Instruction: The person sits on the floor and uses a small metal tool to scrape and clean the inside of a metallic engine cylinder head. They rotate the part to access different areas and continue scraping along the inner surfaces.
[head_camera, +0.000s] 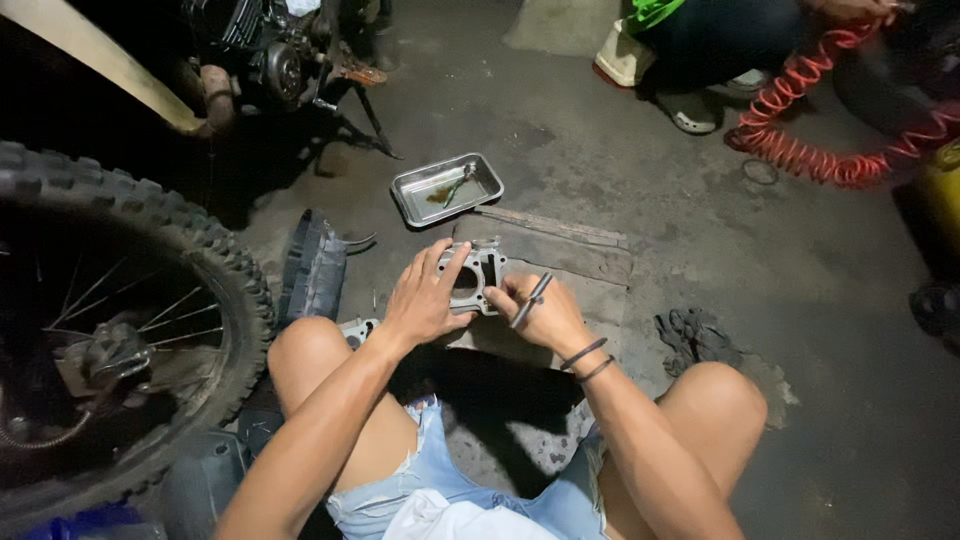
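Note:
A grey metal engine cylinder block (474, 278) with a round bore rests on a flat wooden board (570, 255) on the floor in front of my knees. My left hand (430, 295) lies over its left side, fingers spread on the top. My right hand (540, 310) is closed around a thin metal tool (532, 298) whose tip touches the block's right edge. Two dark bands circle my right wrist.
A shallow metal tray (447, 188) with oily residue and a small tool lies beyond the board. A knobby motorcycle wheel (110, 330) stands at left. A dark rag (695, 335) lies at right. Another person (720, 45) crouches far right by a coiled red air hose (815, 150).

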